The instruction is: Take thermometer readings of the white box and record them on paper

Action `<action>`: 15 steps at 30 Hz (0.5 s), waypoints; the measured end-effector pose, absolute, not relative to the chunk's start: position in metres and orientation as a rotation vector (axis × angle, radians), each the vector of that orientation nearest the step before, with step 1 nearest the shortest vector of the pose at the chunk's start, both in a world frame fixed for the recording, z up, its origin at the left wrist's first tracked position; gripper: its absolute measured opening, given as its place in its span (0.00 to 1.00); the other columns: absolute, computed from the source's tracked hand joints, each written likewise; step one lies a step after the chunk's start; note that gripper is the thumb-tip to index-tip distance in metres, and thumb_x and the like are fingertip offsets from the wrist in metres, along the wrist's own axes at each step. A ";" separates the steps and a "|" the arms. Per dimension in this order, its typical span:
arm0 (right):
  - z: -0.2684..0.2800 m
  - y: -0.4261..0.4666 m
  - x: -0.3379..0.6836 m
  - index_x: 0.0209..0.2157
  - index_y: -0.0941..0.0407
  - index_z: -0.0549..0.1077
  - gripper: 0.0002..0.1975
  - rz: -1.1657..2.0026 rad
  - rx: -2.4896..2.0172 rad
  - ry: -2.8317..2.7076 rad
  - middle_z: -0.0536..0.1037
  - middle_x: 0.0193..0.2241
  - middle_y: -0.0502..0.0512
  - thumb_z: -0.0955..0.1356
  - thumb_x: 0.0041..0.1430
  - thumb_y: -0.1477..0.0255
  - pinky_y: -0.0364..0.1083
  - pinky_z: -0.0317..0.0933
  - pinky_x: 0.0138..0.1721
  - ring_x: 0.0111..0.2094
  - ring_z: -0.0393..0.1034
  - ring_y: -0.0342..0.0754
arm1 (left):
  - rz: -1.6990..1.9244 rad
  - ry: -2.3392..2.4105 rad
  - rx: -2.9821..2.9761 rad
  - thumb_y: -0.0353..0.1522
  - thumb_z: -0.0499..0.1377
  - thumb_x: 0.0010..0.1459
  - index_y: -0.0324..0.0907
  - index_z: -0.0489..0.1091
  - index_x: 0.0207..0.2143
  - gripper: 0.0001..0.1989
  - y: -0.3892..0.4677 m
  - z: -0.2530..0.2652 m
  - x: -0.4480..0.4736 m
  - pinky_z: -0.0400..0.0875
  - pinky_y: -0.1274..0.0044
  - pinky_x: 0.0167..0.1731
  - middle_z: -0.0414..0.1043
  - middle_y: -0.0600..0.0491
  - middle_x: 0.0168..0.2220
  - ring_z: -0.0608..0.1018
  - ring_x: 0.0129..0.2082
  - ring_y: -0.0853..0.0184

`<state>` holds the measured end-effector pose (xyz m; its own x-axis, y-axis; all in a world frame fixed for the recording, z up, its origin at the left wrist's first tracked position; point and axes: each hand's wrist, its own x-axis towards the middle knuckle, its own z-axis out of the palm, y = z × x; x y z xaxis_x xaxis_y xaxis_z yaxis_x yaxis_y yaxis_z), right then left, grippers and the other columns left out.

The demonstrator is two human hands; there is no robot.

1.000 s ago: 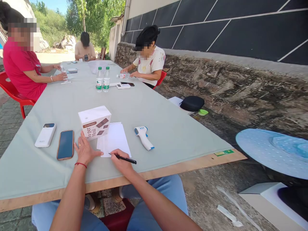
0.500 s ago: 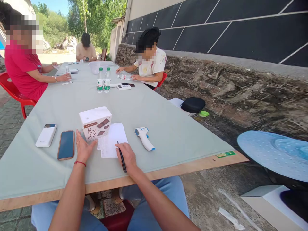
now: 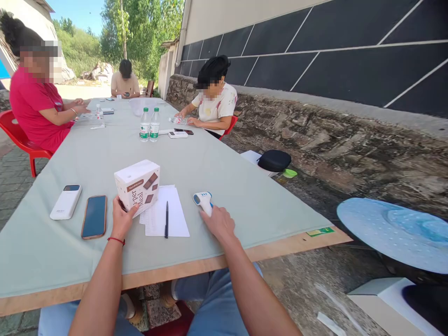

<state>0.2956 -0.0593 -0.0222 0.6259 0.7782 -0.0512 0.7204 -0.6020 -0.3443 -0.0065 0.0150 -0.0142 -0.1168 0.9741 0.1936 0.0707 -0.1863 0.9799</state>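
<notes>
Slim black pen [image 3: 167,219] already down on white paper [image 3: 179,212]; left fingers [image 3: 118,210] hold white-brown cardboard box [image 3: 140,184], right fingers [image 3: 224,216] white-blue plastic thermometer [image 3: 204,200], lift unclear.

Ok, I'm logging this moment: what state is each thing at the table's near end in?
White box: top closed, held in the left hand
Thermometer: right hand on its handle
Pen: lying on the papers, in neither hand
Papers: flat, partly hidden by the box
Phone: lying flat, screen up and dark
Power bank: lying flat
</notes>
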 end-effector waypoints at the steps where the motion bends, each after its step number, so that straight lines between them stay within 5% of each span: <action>1: -0.021 -0.062 0.297 0.40 0.62 0.73 0.17 0.372 -2.501 -1.218 0.74 0.39 0.66 0.64 0.58 0.62 0.51 0.60 0.40 0.42 0.68 0.58 | 1.421 1.239 1.269 0.40 0.70 0.42 0.41 0.62 0.49 0.33 0.013 -0.012 -0.006 0.68 0.65 0.47 0.70 0.45 0.48 0.74 0.46 0.58; 5: -0.008 -0.078 0.266 0.31 0.57 0.71 0.16 0.684 -1.816 -1.090 0.69 0.23 0.52 0.63 0.56 0.58 0.45 0.56 0.29 0.27 0.63 0.48 | 1.431 1.122 0.952 0.42 0.71 0.40 0.39 0.65 0.44 0.31 0.005 -0.001 -0.009 0.70 0.66 0.44 0.74 0.45 0.44 0.77 0.44 0.57; 9: 0.023 -0.096 0.203 0.32 0.55 0.70 0.15 0.879 -1.139 -0.955 0.69 0.25 0.49 0.66 0.52 0.58 0.44 0.57 0.30 0.27 0.61 0.46 | 1.360 0.958 0.820 0.41 0.71 0.39 0.37 0.68 0.41 0.28 0.000 0.006 -0.011 0.72 0.68 0.40 0.77 0.46 0.39 0.79 0.39 0.56; 15: 0.053 -0.093 0.146 0.36 0.55 0.71 0.12 1.030 -1.086 -0.993 0.67 0.23 0.46 0.66 0.52 0.63 0.43 0.56 0.28 0.25 0.58 0.43 | 1.252 0.907 0.949 0.40 0.72 0.37 0.38 0.68 0.41 0.29 -0.005 0.007 -0.007 0.71 0.71 0.34 0.78 0.47 0.38 0.79 0.35 0.58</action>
<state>0.1464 -0.0933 0.0530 0.2240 0.9678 0.1152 -0.1501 0.1510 -0.9771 -0.0068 -0.0055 0.0071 0.0988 0.9944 -0.0375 -0.3452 0.0696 0.9360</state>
